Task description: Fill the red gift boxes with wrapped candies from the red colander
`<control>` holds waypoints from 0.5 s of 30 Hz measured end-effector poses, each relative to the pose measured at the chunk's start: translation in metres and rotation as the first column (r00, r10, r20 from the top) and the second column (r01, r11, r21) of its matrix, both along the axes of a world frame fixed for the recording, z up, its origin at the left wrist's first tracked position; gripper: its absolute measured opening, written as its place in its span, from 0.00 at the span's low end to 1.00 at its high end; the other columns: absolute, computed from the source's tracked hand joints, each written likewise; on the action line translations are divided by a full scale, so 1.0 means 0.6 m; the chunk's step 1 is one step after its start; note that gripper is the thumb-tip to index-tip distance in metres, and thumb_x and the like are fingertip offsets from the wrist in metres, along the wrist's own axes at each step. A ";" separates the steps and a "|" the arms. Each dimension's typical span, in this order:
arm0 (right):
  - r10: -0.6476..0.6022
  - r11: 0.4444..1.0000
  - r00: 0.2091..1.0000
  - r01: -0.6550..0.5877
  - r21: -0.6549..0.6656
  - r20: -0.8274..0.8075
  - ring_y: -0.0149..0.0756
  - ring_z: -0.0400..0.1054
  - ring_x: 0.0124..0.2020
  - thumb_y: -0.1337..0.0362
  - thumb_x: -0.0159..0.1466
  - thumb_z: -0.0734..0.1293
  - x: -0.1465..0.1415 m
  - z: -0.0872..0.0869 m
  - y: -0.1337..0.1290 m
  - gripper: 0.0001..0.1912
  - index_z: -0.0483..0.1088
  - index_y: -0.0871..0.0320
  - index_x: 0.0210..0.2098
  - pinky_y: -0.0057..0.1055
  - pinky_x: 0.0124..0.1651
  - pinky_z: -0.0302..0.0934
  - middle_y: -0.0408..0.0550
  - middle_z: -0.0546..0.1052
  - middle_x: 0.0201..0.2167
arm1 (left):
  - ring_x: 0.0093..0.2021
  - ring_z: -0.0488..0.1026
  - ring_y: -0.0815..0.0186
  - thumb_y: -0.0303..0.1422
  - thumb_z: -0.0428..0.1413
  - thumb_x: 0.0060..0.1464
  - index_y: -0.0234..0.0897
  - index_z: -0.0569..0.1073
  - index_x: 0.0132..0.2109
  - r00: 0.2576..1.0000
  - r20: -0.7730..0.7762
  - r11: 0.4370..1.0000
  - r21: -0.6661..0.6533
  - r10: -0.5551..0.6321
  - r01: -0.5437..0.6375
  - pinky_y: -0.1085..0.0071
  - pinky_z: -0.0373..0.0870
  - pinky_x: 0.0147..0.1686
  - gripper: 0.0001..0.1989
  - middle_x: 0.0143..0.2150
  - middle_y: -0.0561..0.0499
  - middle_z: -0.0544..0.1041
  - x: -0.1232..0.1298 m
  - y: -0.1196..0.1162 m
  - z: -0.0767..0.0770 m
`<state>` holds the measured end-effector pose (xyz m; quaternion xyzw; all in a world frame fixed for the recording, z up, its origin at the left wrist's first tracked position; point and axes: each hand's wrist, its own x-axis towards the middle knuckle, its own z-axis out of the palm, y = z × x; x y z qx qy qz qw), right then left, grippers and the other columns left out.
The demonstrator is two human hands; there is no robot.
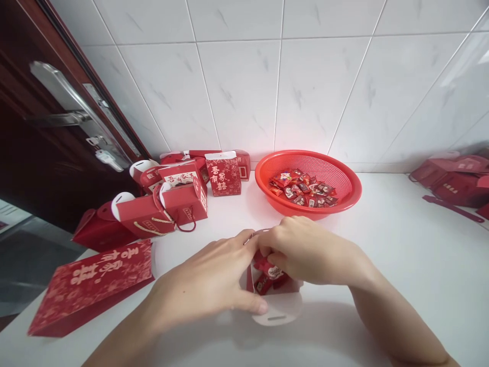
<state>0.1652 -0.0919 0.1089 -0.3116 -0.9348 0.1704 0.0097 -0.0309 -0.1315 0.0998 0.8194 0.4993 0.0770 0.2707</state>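
Observation:
A small red gift box [250, 279] stands with its top open on the white table, its white slotted flap [278, 317] folded out toward me. Red wrapped candies [272, 271] lie inside it. My left hand [208, 278] steadies the box from the left, thumb on the flap and fingers along the far side. From the right, my right hand [301, 250] reaches over the opening, its fingers curled down onto a red candy at the top. The fingertips are partly hidden. Just beyond the hands, a red plastic strainer basket [346, 196] holds many more wrapped candies [301, 188].
Several red gift boxes [183, 201] crowd the left back of the table [382, 244]. A larger patterned red box [95, 275] lies at the left edge. More red boxes [451, 178] and a dark red strap [454, 209] are at the right. A tiled wall [237, 86] rises behind; a door [30, 127] stands left.

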 end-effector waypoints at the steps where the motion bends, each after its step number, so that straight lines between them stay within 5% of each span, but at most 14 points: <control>1: 0.019 1.000 1.000 -0.019 0.003 0.002 0.28 0.56 0.20 0.76 0.58 0.63 -0.004 -0.002 -0.001 0.09 0.73 0.58 0.30 0.30 0.26 0.43 0.43 0.74 0.23 | 0.48 0.77 0.52 0.45 0.66 0.42 0.47 0.75 0.53 1.000 0.002 1.000 -0.028 -0.008 0.008 0.64 0.72 0.44 0.28 0.50 0.49 0.78 0.000 0.001 0.001; 10: 0.078 0.997 0.992 -0.080 0.019 0.100 0.29 0.59 0.20 0.77 0.60 0.62 -0.016 -0.020 0.009 0.12 0.70 0.59 0.24 0.30 0.25 0.44 0.45 0.74 0.23 | 0.58 0.71 0.47 0.44 0.67 0.44 0.47 0.65 0.64 0.997 -0.077 0.995 -0.100 -0.026 0.018 0.59 0.67 0.55 0.41 0.61 0.46 0.72 -0.004 0.009 -0.001; 15: 0.077 0.993 0.985 -0.089 0.073 0.153 0.30 0.58 0.20 0.76 0.61 0.61 -0.013 -0.015 0.010 0.11 0.71 0.60 0.26 0.31 0.24 0.42 0.45 0.74 0.23 | 0.58 0.72 0.47 0.46 0.66 0.45 0.47 0.67 0.62 0.996 -0.085 0.995 -0.094 -0.040 0.032 0.58 0.67 0.56 0.37 0.60 0.46 0.73 -0.006 0.009 -0.003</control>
